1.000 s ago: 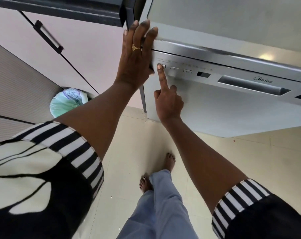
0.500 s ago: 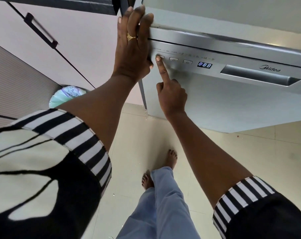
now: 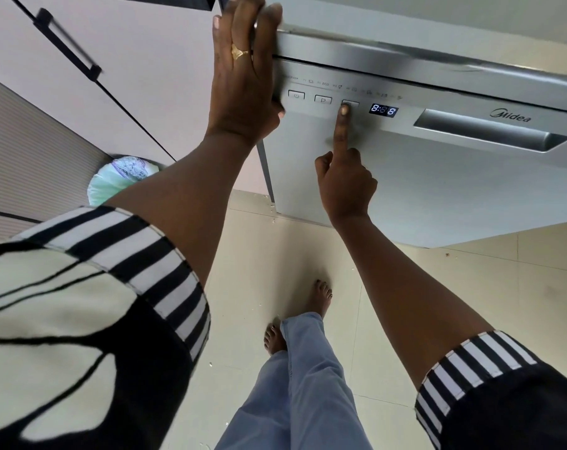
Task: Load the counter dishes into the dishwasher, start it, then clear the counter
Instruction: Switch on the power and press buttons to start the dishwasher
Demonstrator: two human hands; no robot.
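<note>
The silver Midea dishwasher (image 3: 454,196) stands with its door closed. On its control strip the display (image 3: 383,110) is lit, right of a power button (image 3: 296,95) and a P button (image 3: 323,100). My right hand (image 3: 344,180) points up, and its straight index fingertip presses the third button (image 3: 353,102), just left of the display; the other fingers are curled. My left hand (image 3: 243,76) lies flat against the dishwasher's top left corner, fingers straight and reaching over the top edge. No dishes are in view.
A pale cabinet door with a black bar handle (image 3: 68,47) is at the left. A bin with a green liner (image 3: 119,180) sits on the floor beside it. My bare feet (image 3: 321,297) stand on cream floor tiles in front of the dishwasher.
My right index finger has moved from the leftmost button to the third button. The display lit up during this time. My left hand has stayed on the dishwasher's corner.
</note>
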